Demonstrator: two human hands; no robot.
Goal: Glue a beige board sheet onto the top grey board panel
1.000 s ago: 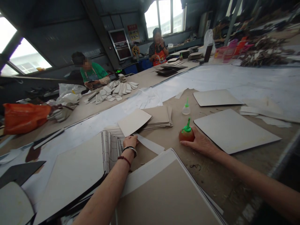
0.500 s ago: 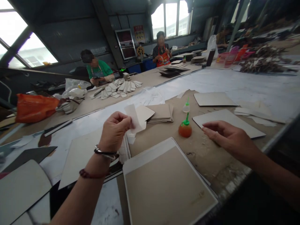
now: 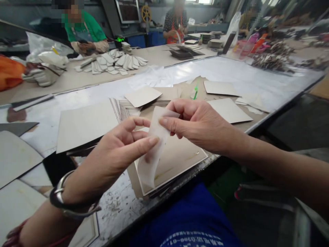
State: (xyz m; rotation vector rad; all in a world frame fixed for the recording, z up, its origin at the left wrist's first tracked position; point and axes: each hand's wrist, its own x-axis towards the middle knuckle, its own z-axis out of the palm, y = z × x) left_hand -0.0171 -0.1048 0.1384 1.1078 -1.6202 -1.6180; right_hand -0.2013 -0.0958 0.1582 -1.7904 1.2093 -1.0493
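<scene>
Both my hands hold one thin whitish paper strip [image 3: 153, 147] in front of me, above the table edge. My left hand [image 3: 120, 151] pinches its middle between thumb and forefinger. My right hand [image 3: 197, 123] pinches its upper end, fingers curled. The strip's lower end hangs loose over a grey board with a white border [image 3: 180, 157] lying at the table's near edge. Behind the hands a fanned stack of card sheets [image 3: 123, 106] and a loose square card [image 3: 143, 96] lie on the table.
A glue bottle with a green tip [image 3: 194, 93] stands behind my right hand. Large grey boards [image 3: 84, 123] lie at left, more square cards [image 3: 227, 109] at right. Two people sit at the far side with fanned white pieces [image 3: 115, 63]. The table edge [image 3: 269, 115] runs along the right.
My left hand lifted the paper strip from the stack and brought it toward me. My right hand left the orange glue bottle and took the strip's upper end. The view tilted downward.
</scene>
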